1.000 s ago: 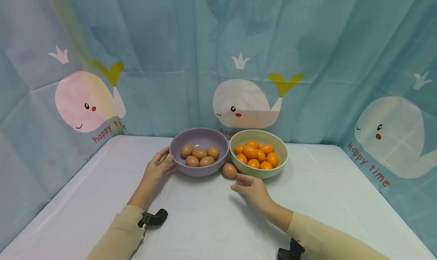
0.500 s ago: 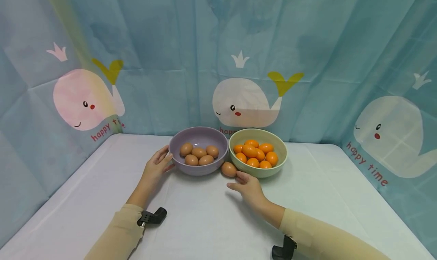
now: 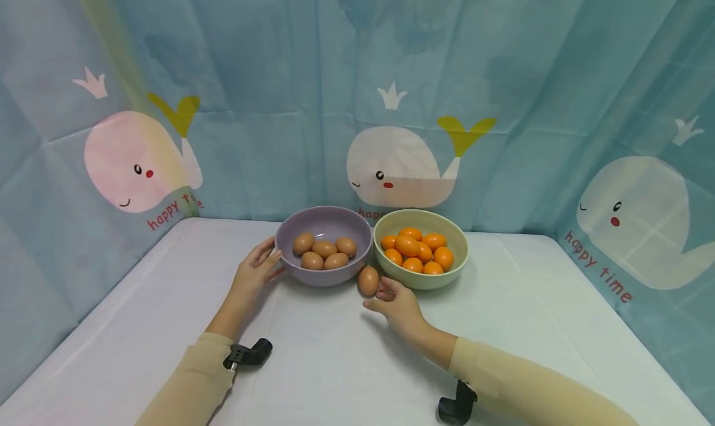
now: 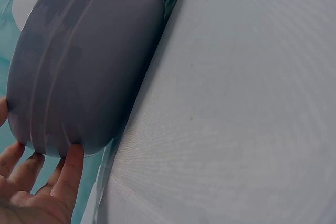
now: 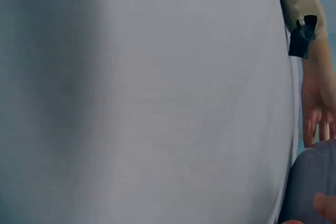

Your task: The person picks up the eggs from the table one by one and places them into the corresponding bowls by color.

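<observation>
Beside the purple bowl (image 3: 321, 278), my left hand (image 3: 251, 278) touches its left wall with extended fingers. The left wrist view shows several fingertips (image 4: 73, 161) against the bowl's outside. Several brown eggs (image 3: 324, 248) lie in that bowl. A single brown egg (image 3: 368, 281) is on the table in front of the gap between the two bowls. My right hand (image 3: 403, 309) is just right of this egg, fingers at its right side and thumb apart in front. In the right wrist view only a thumb tip (image 5: 326, 206) shows at the lower corner.
A green bowl (image 3: 427, 281) of small orange fruits (image 3: 407, 246) stands close against the purple bowl on the right. Both are near the back edge of the white-covered table (image 3: 313, 358). Behind hangs a blue whale-print curtain (image 3: 268, 115).
My right hand has moved left to the loose egg. The egg has turned from lying sideways to pointing toward the back and shifted slightly left. My left hand has stayed at the bowl.
</observation>
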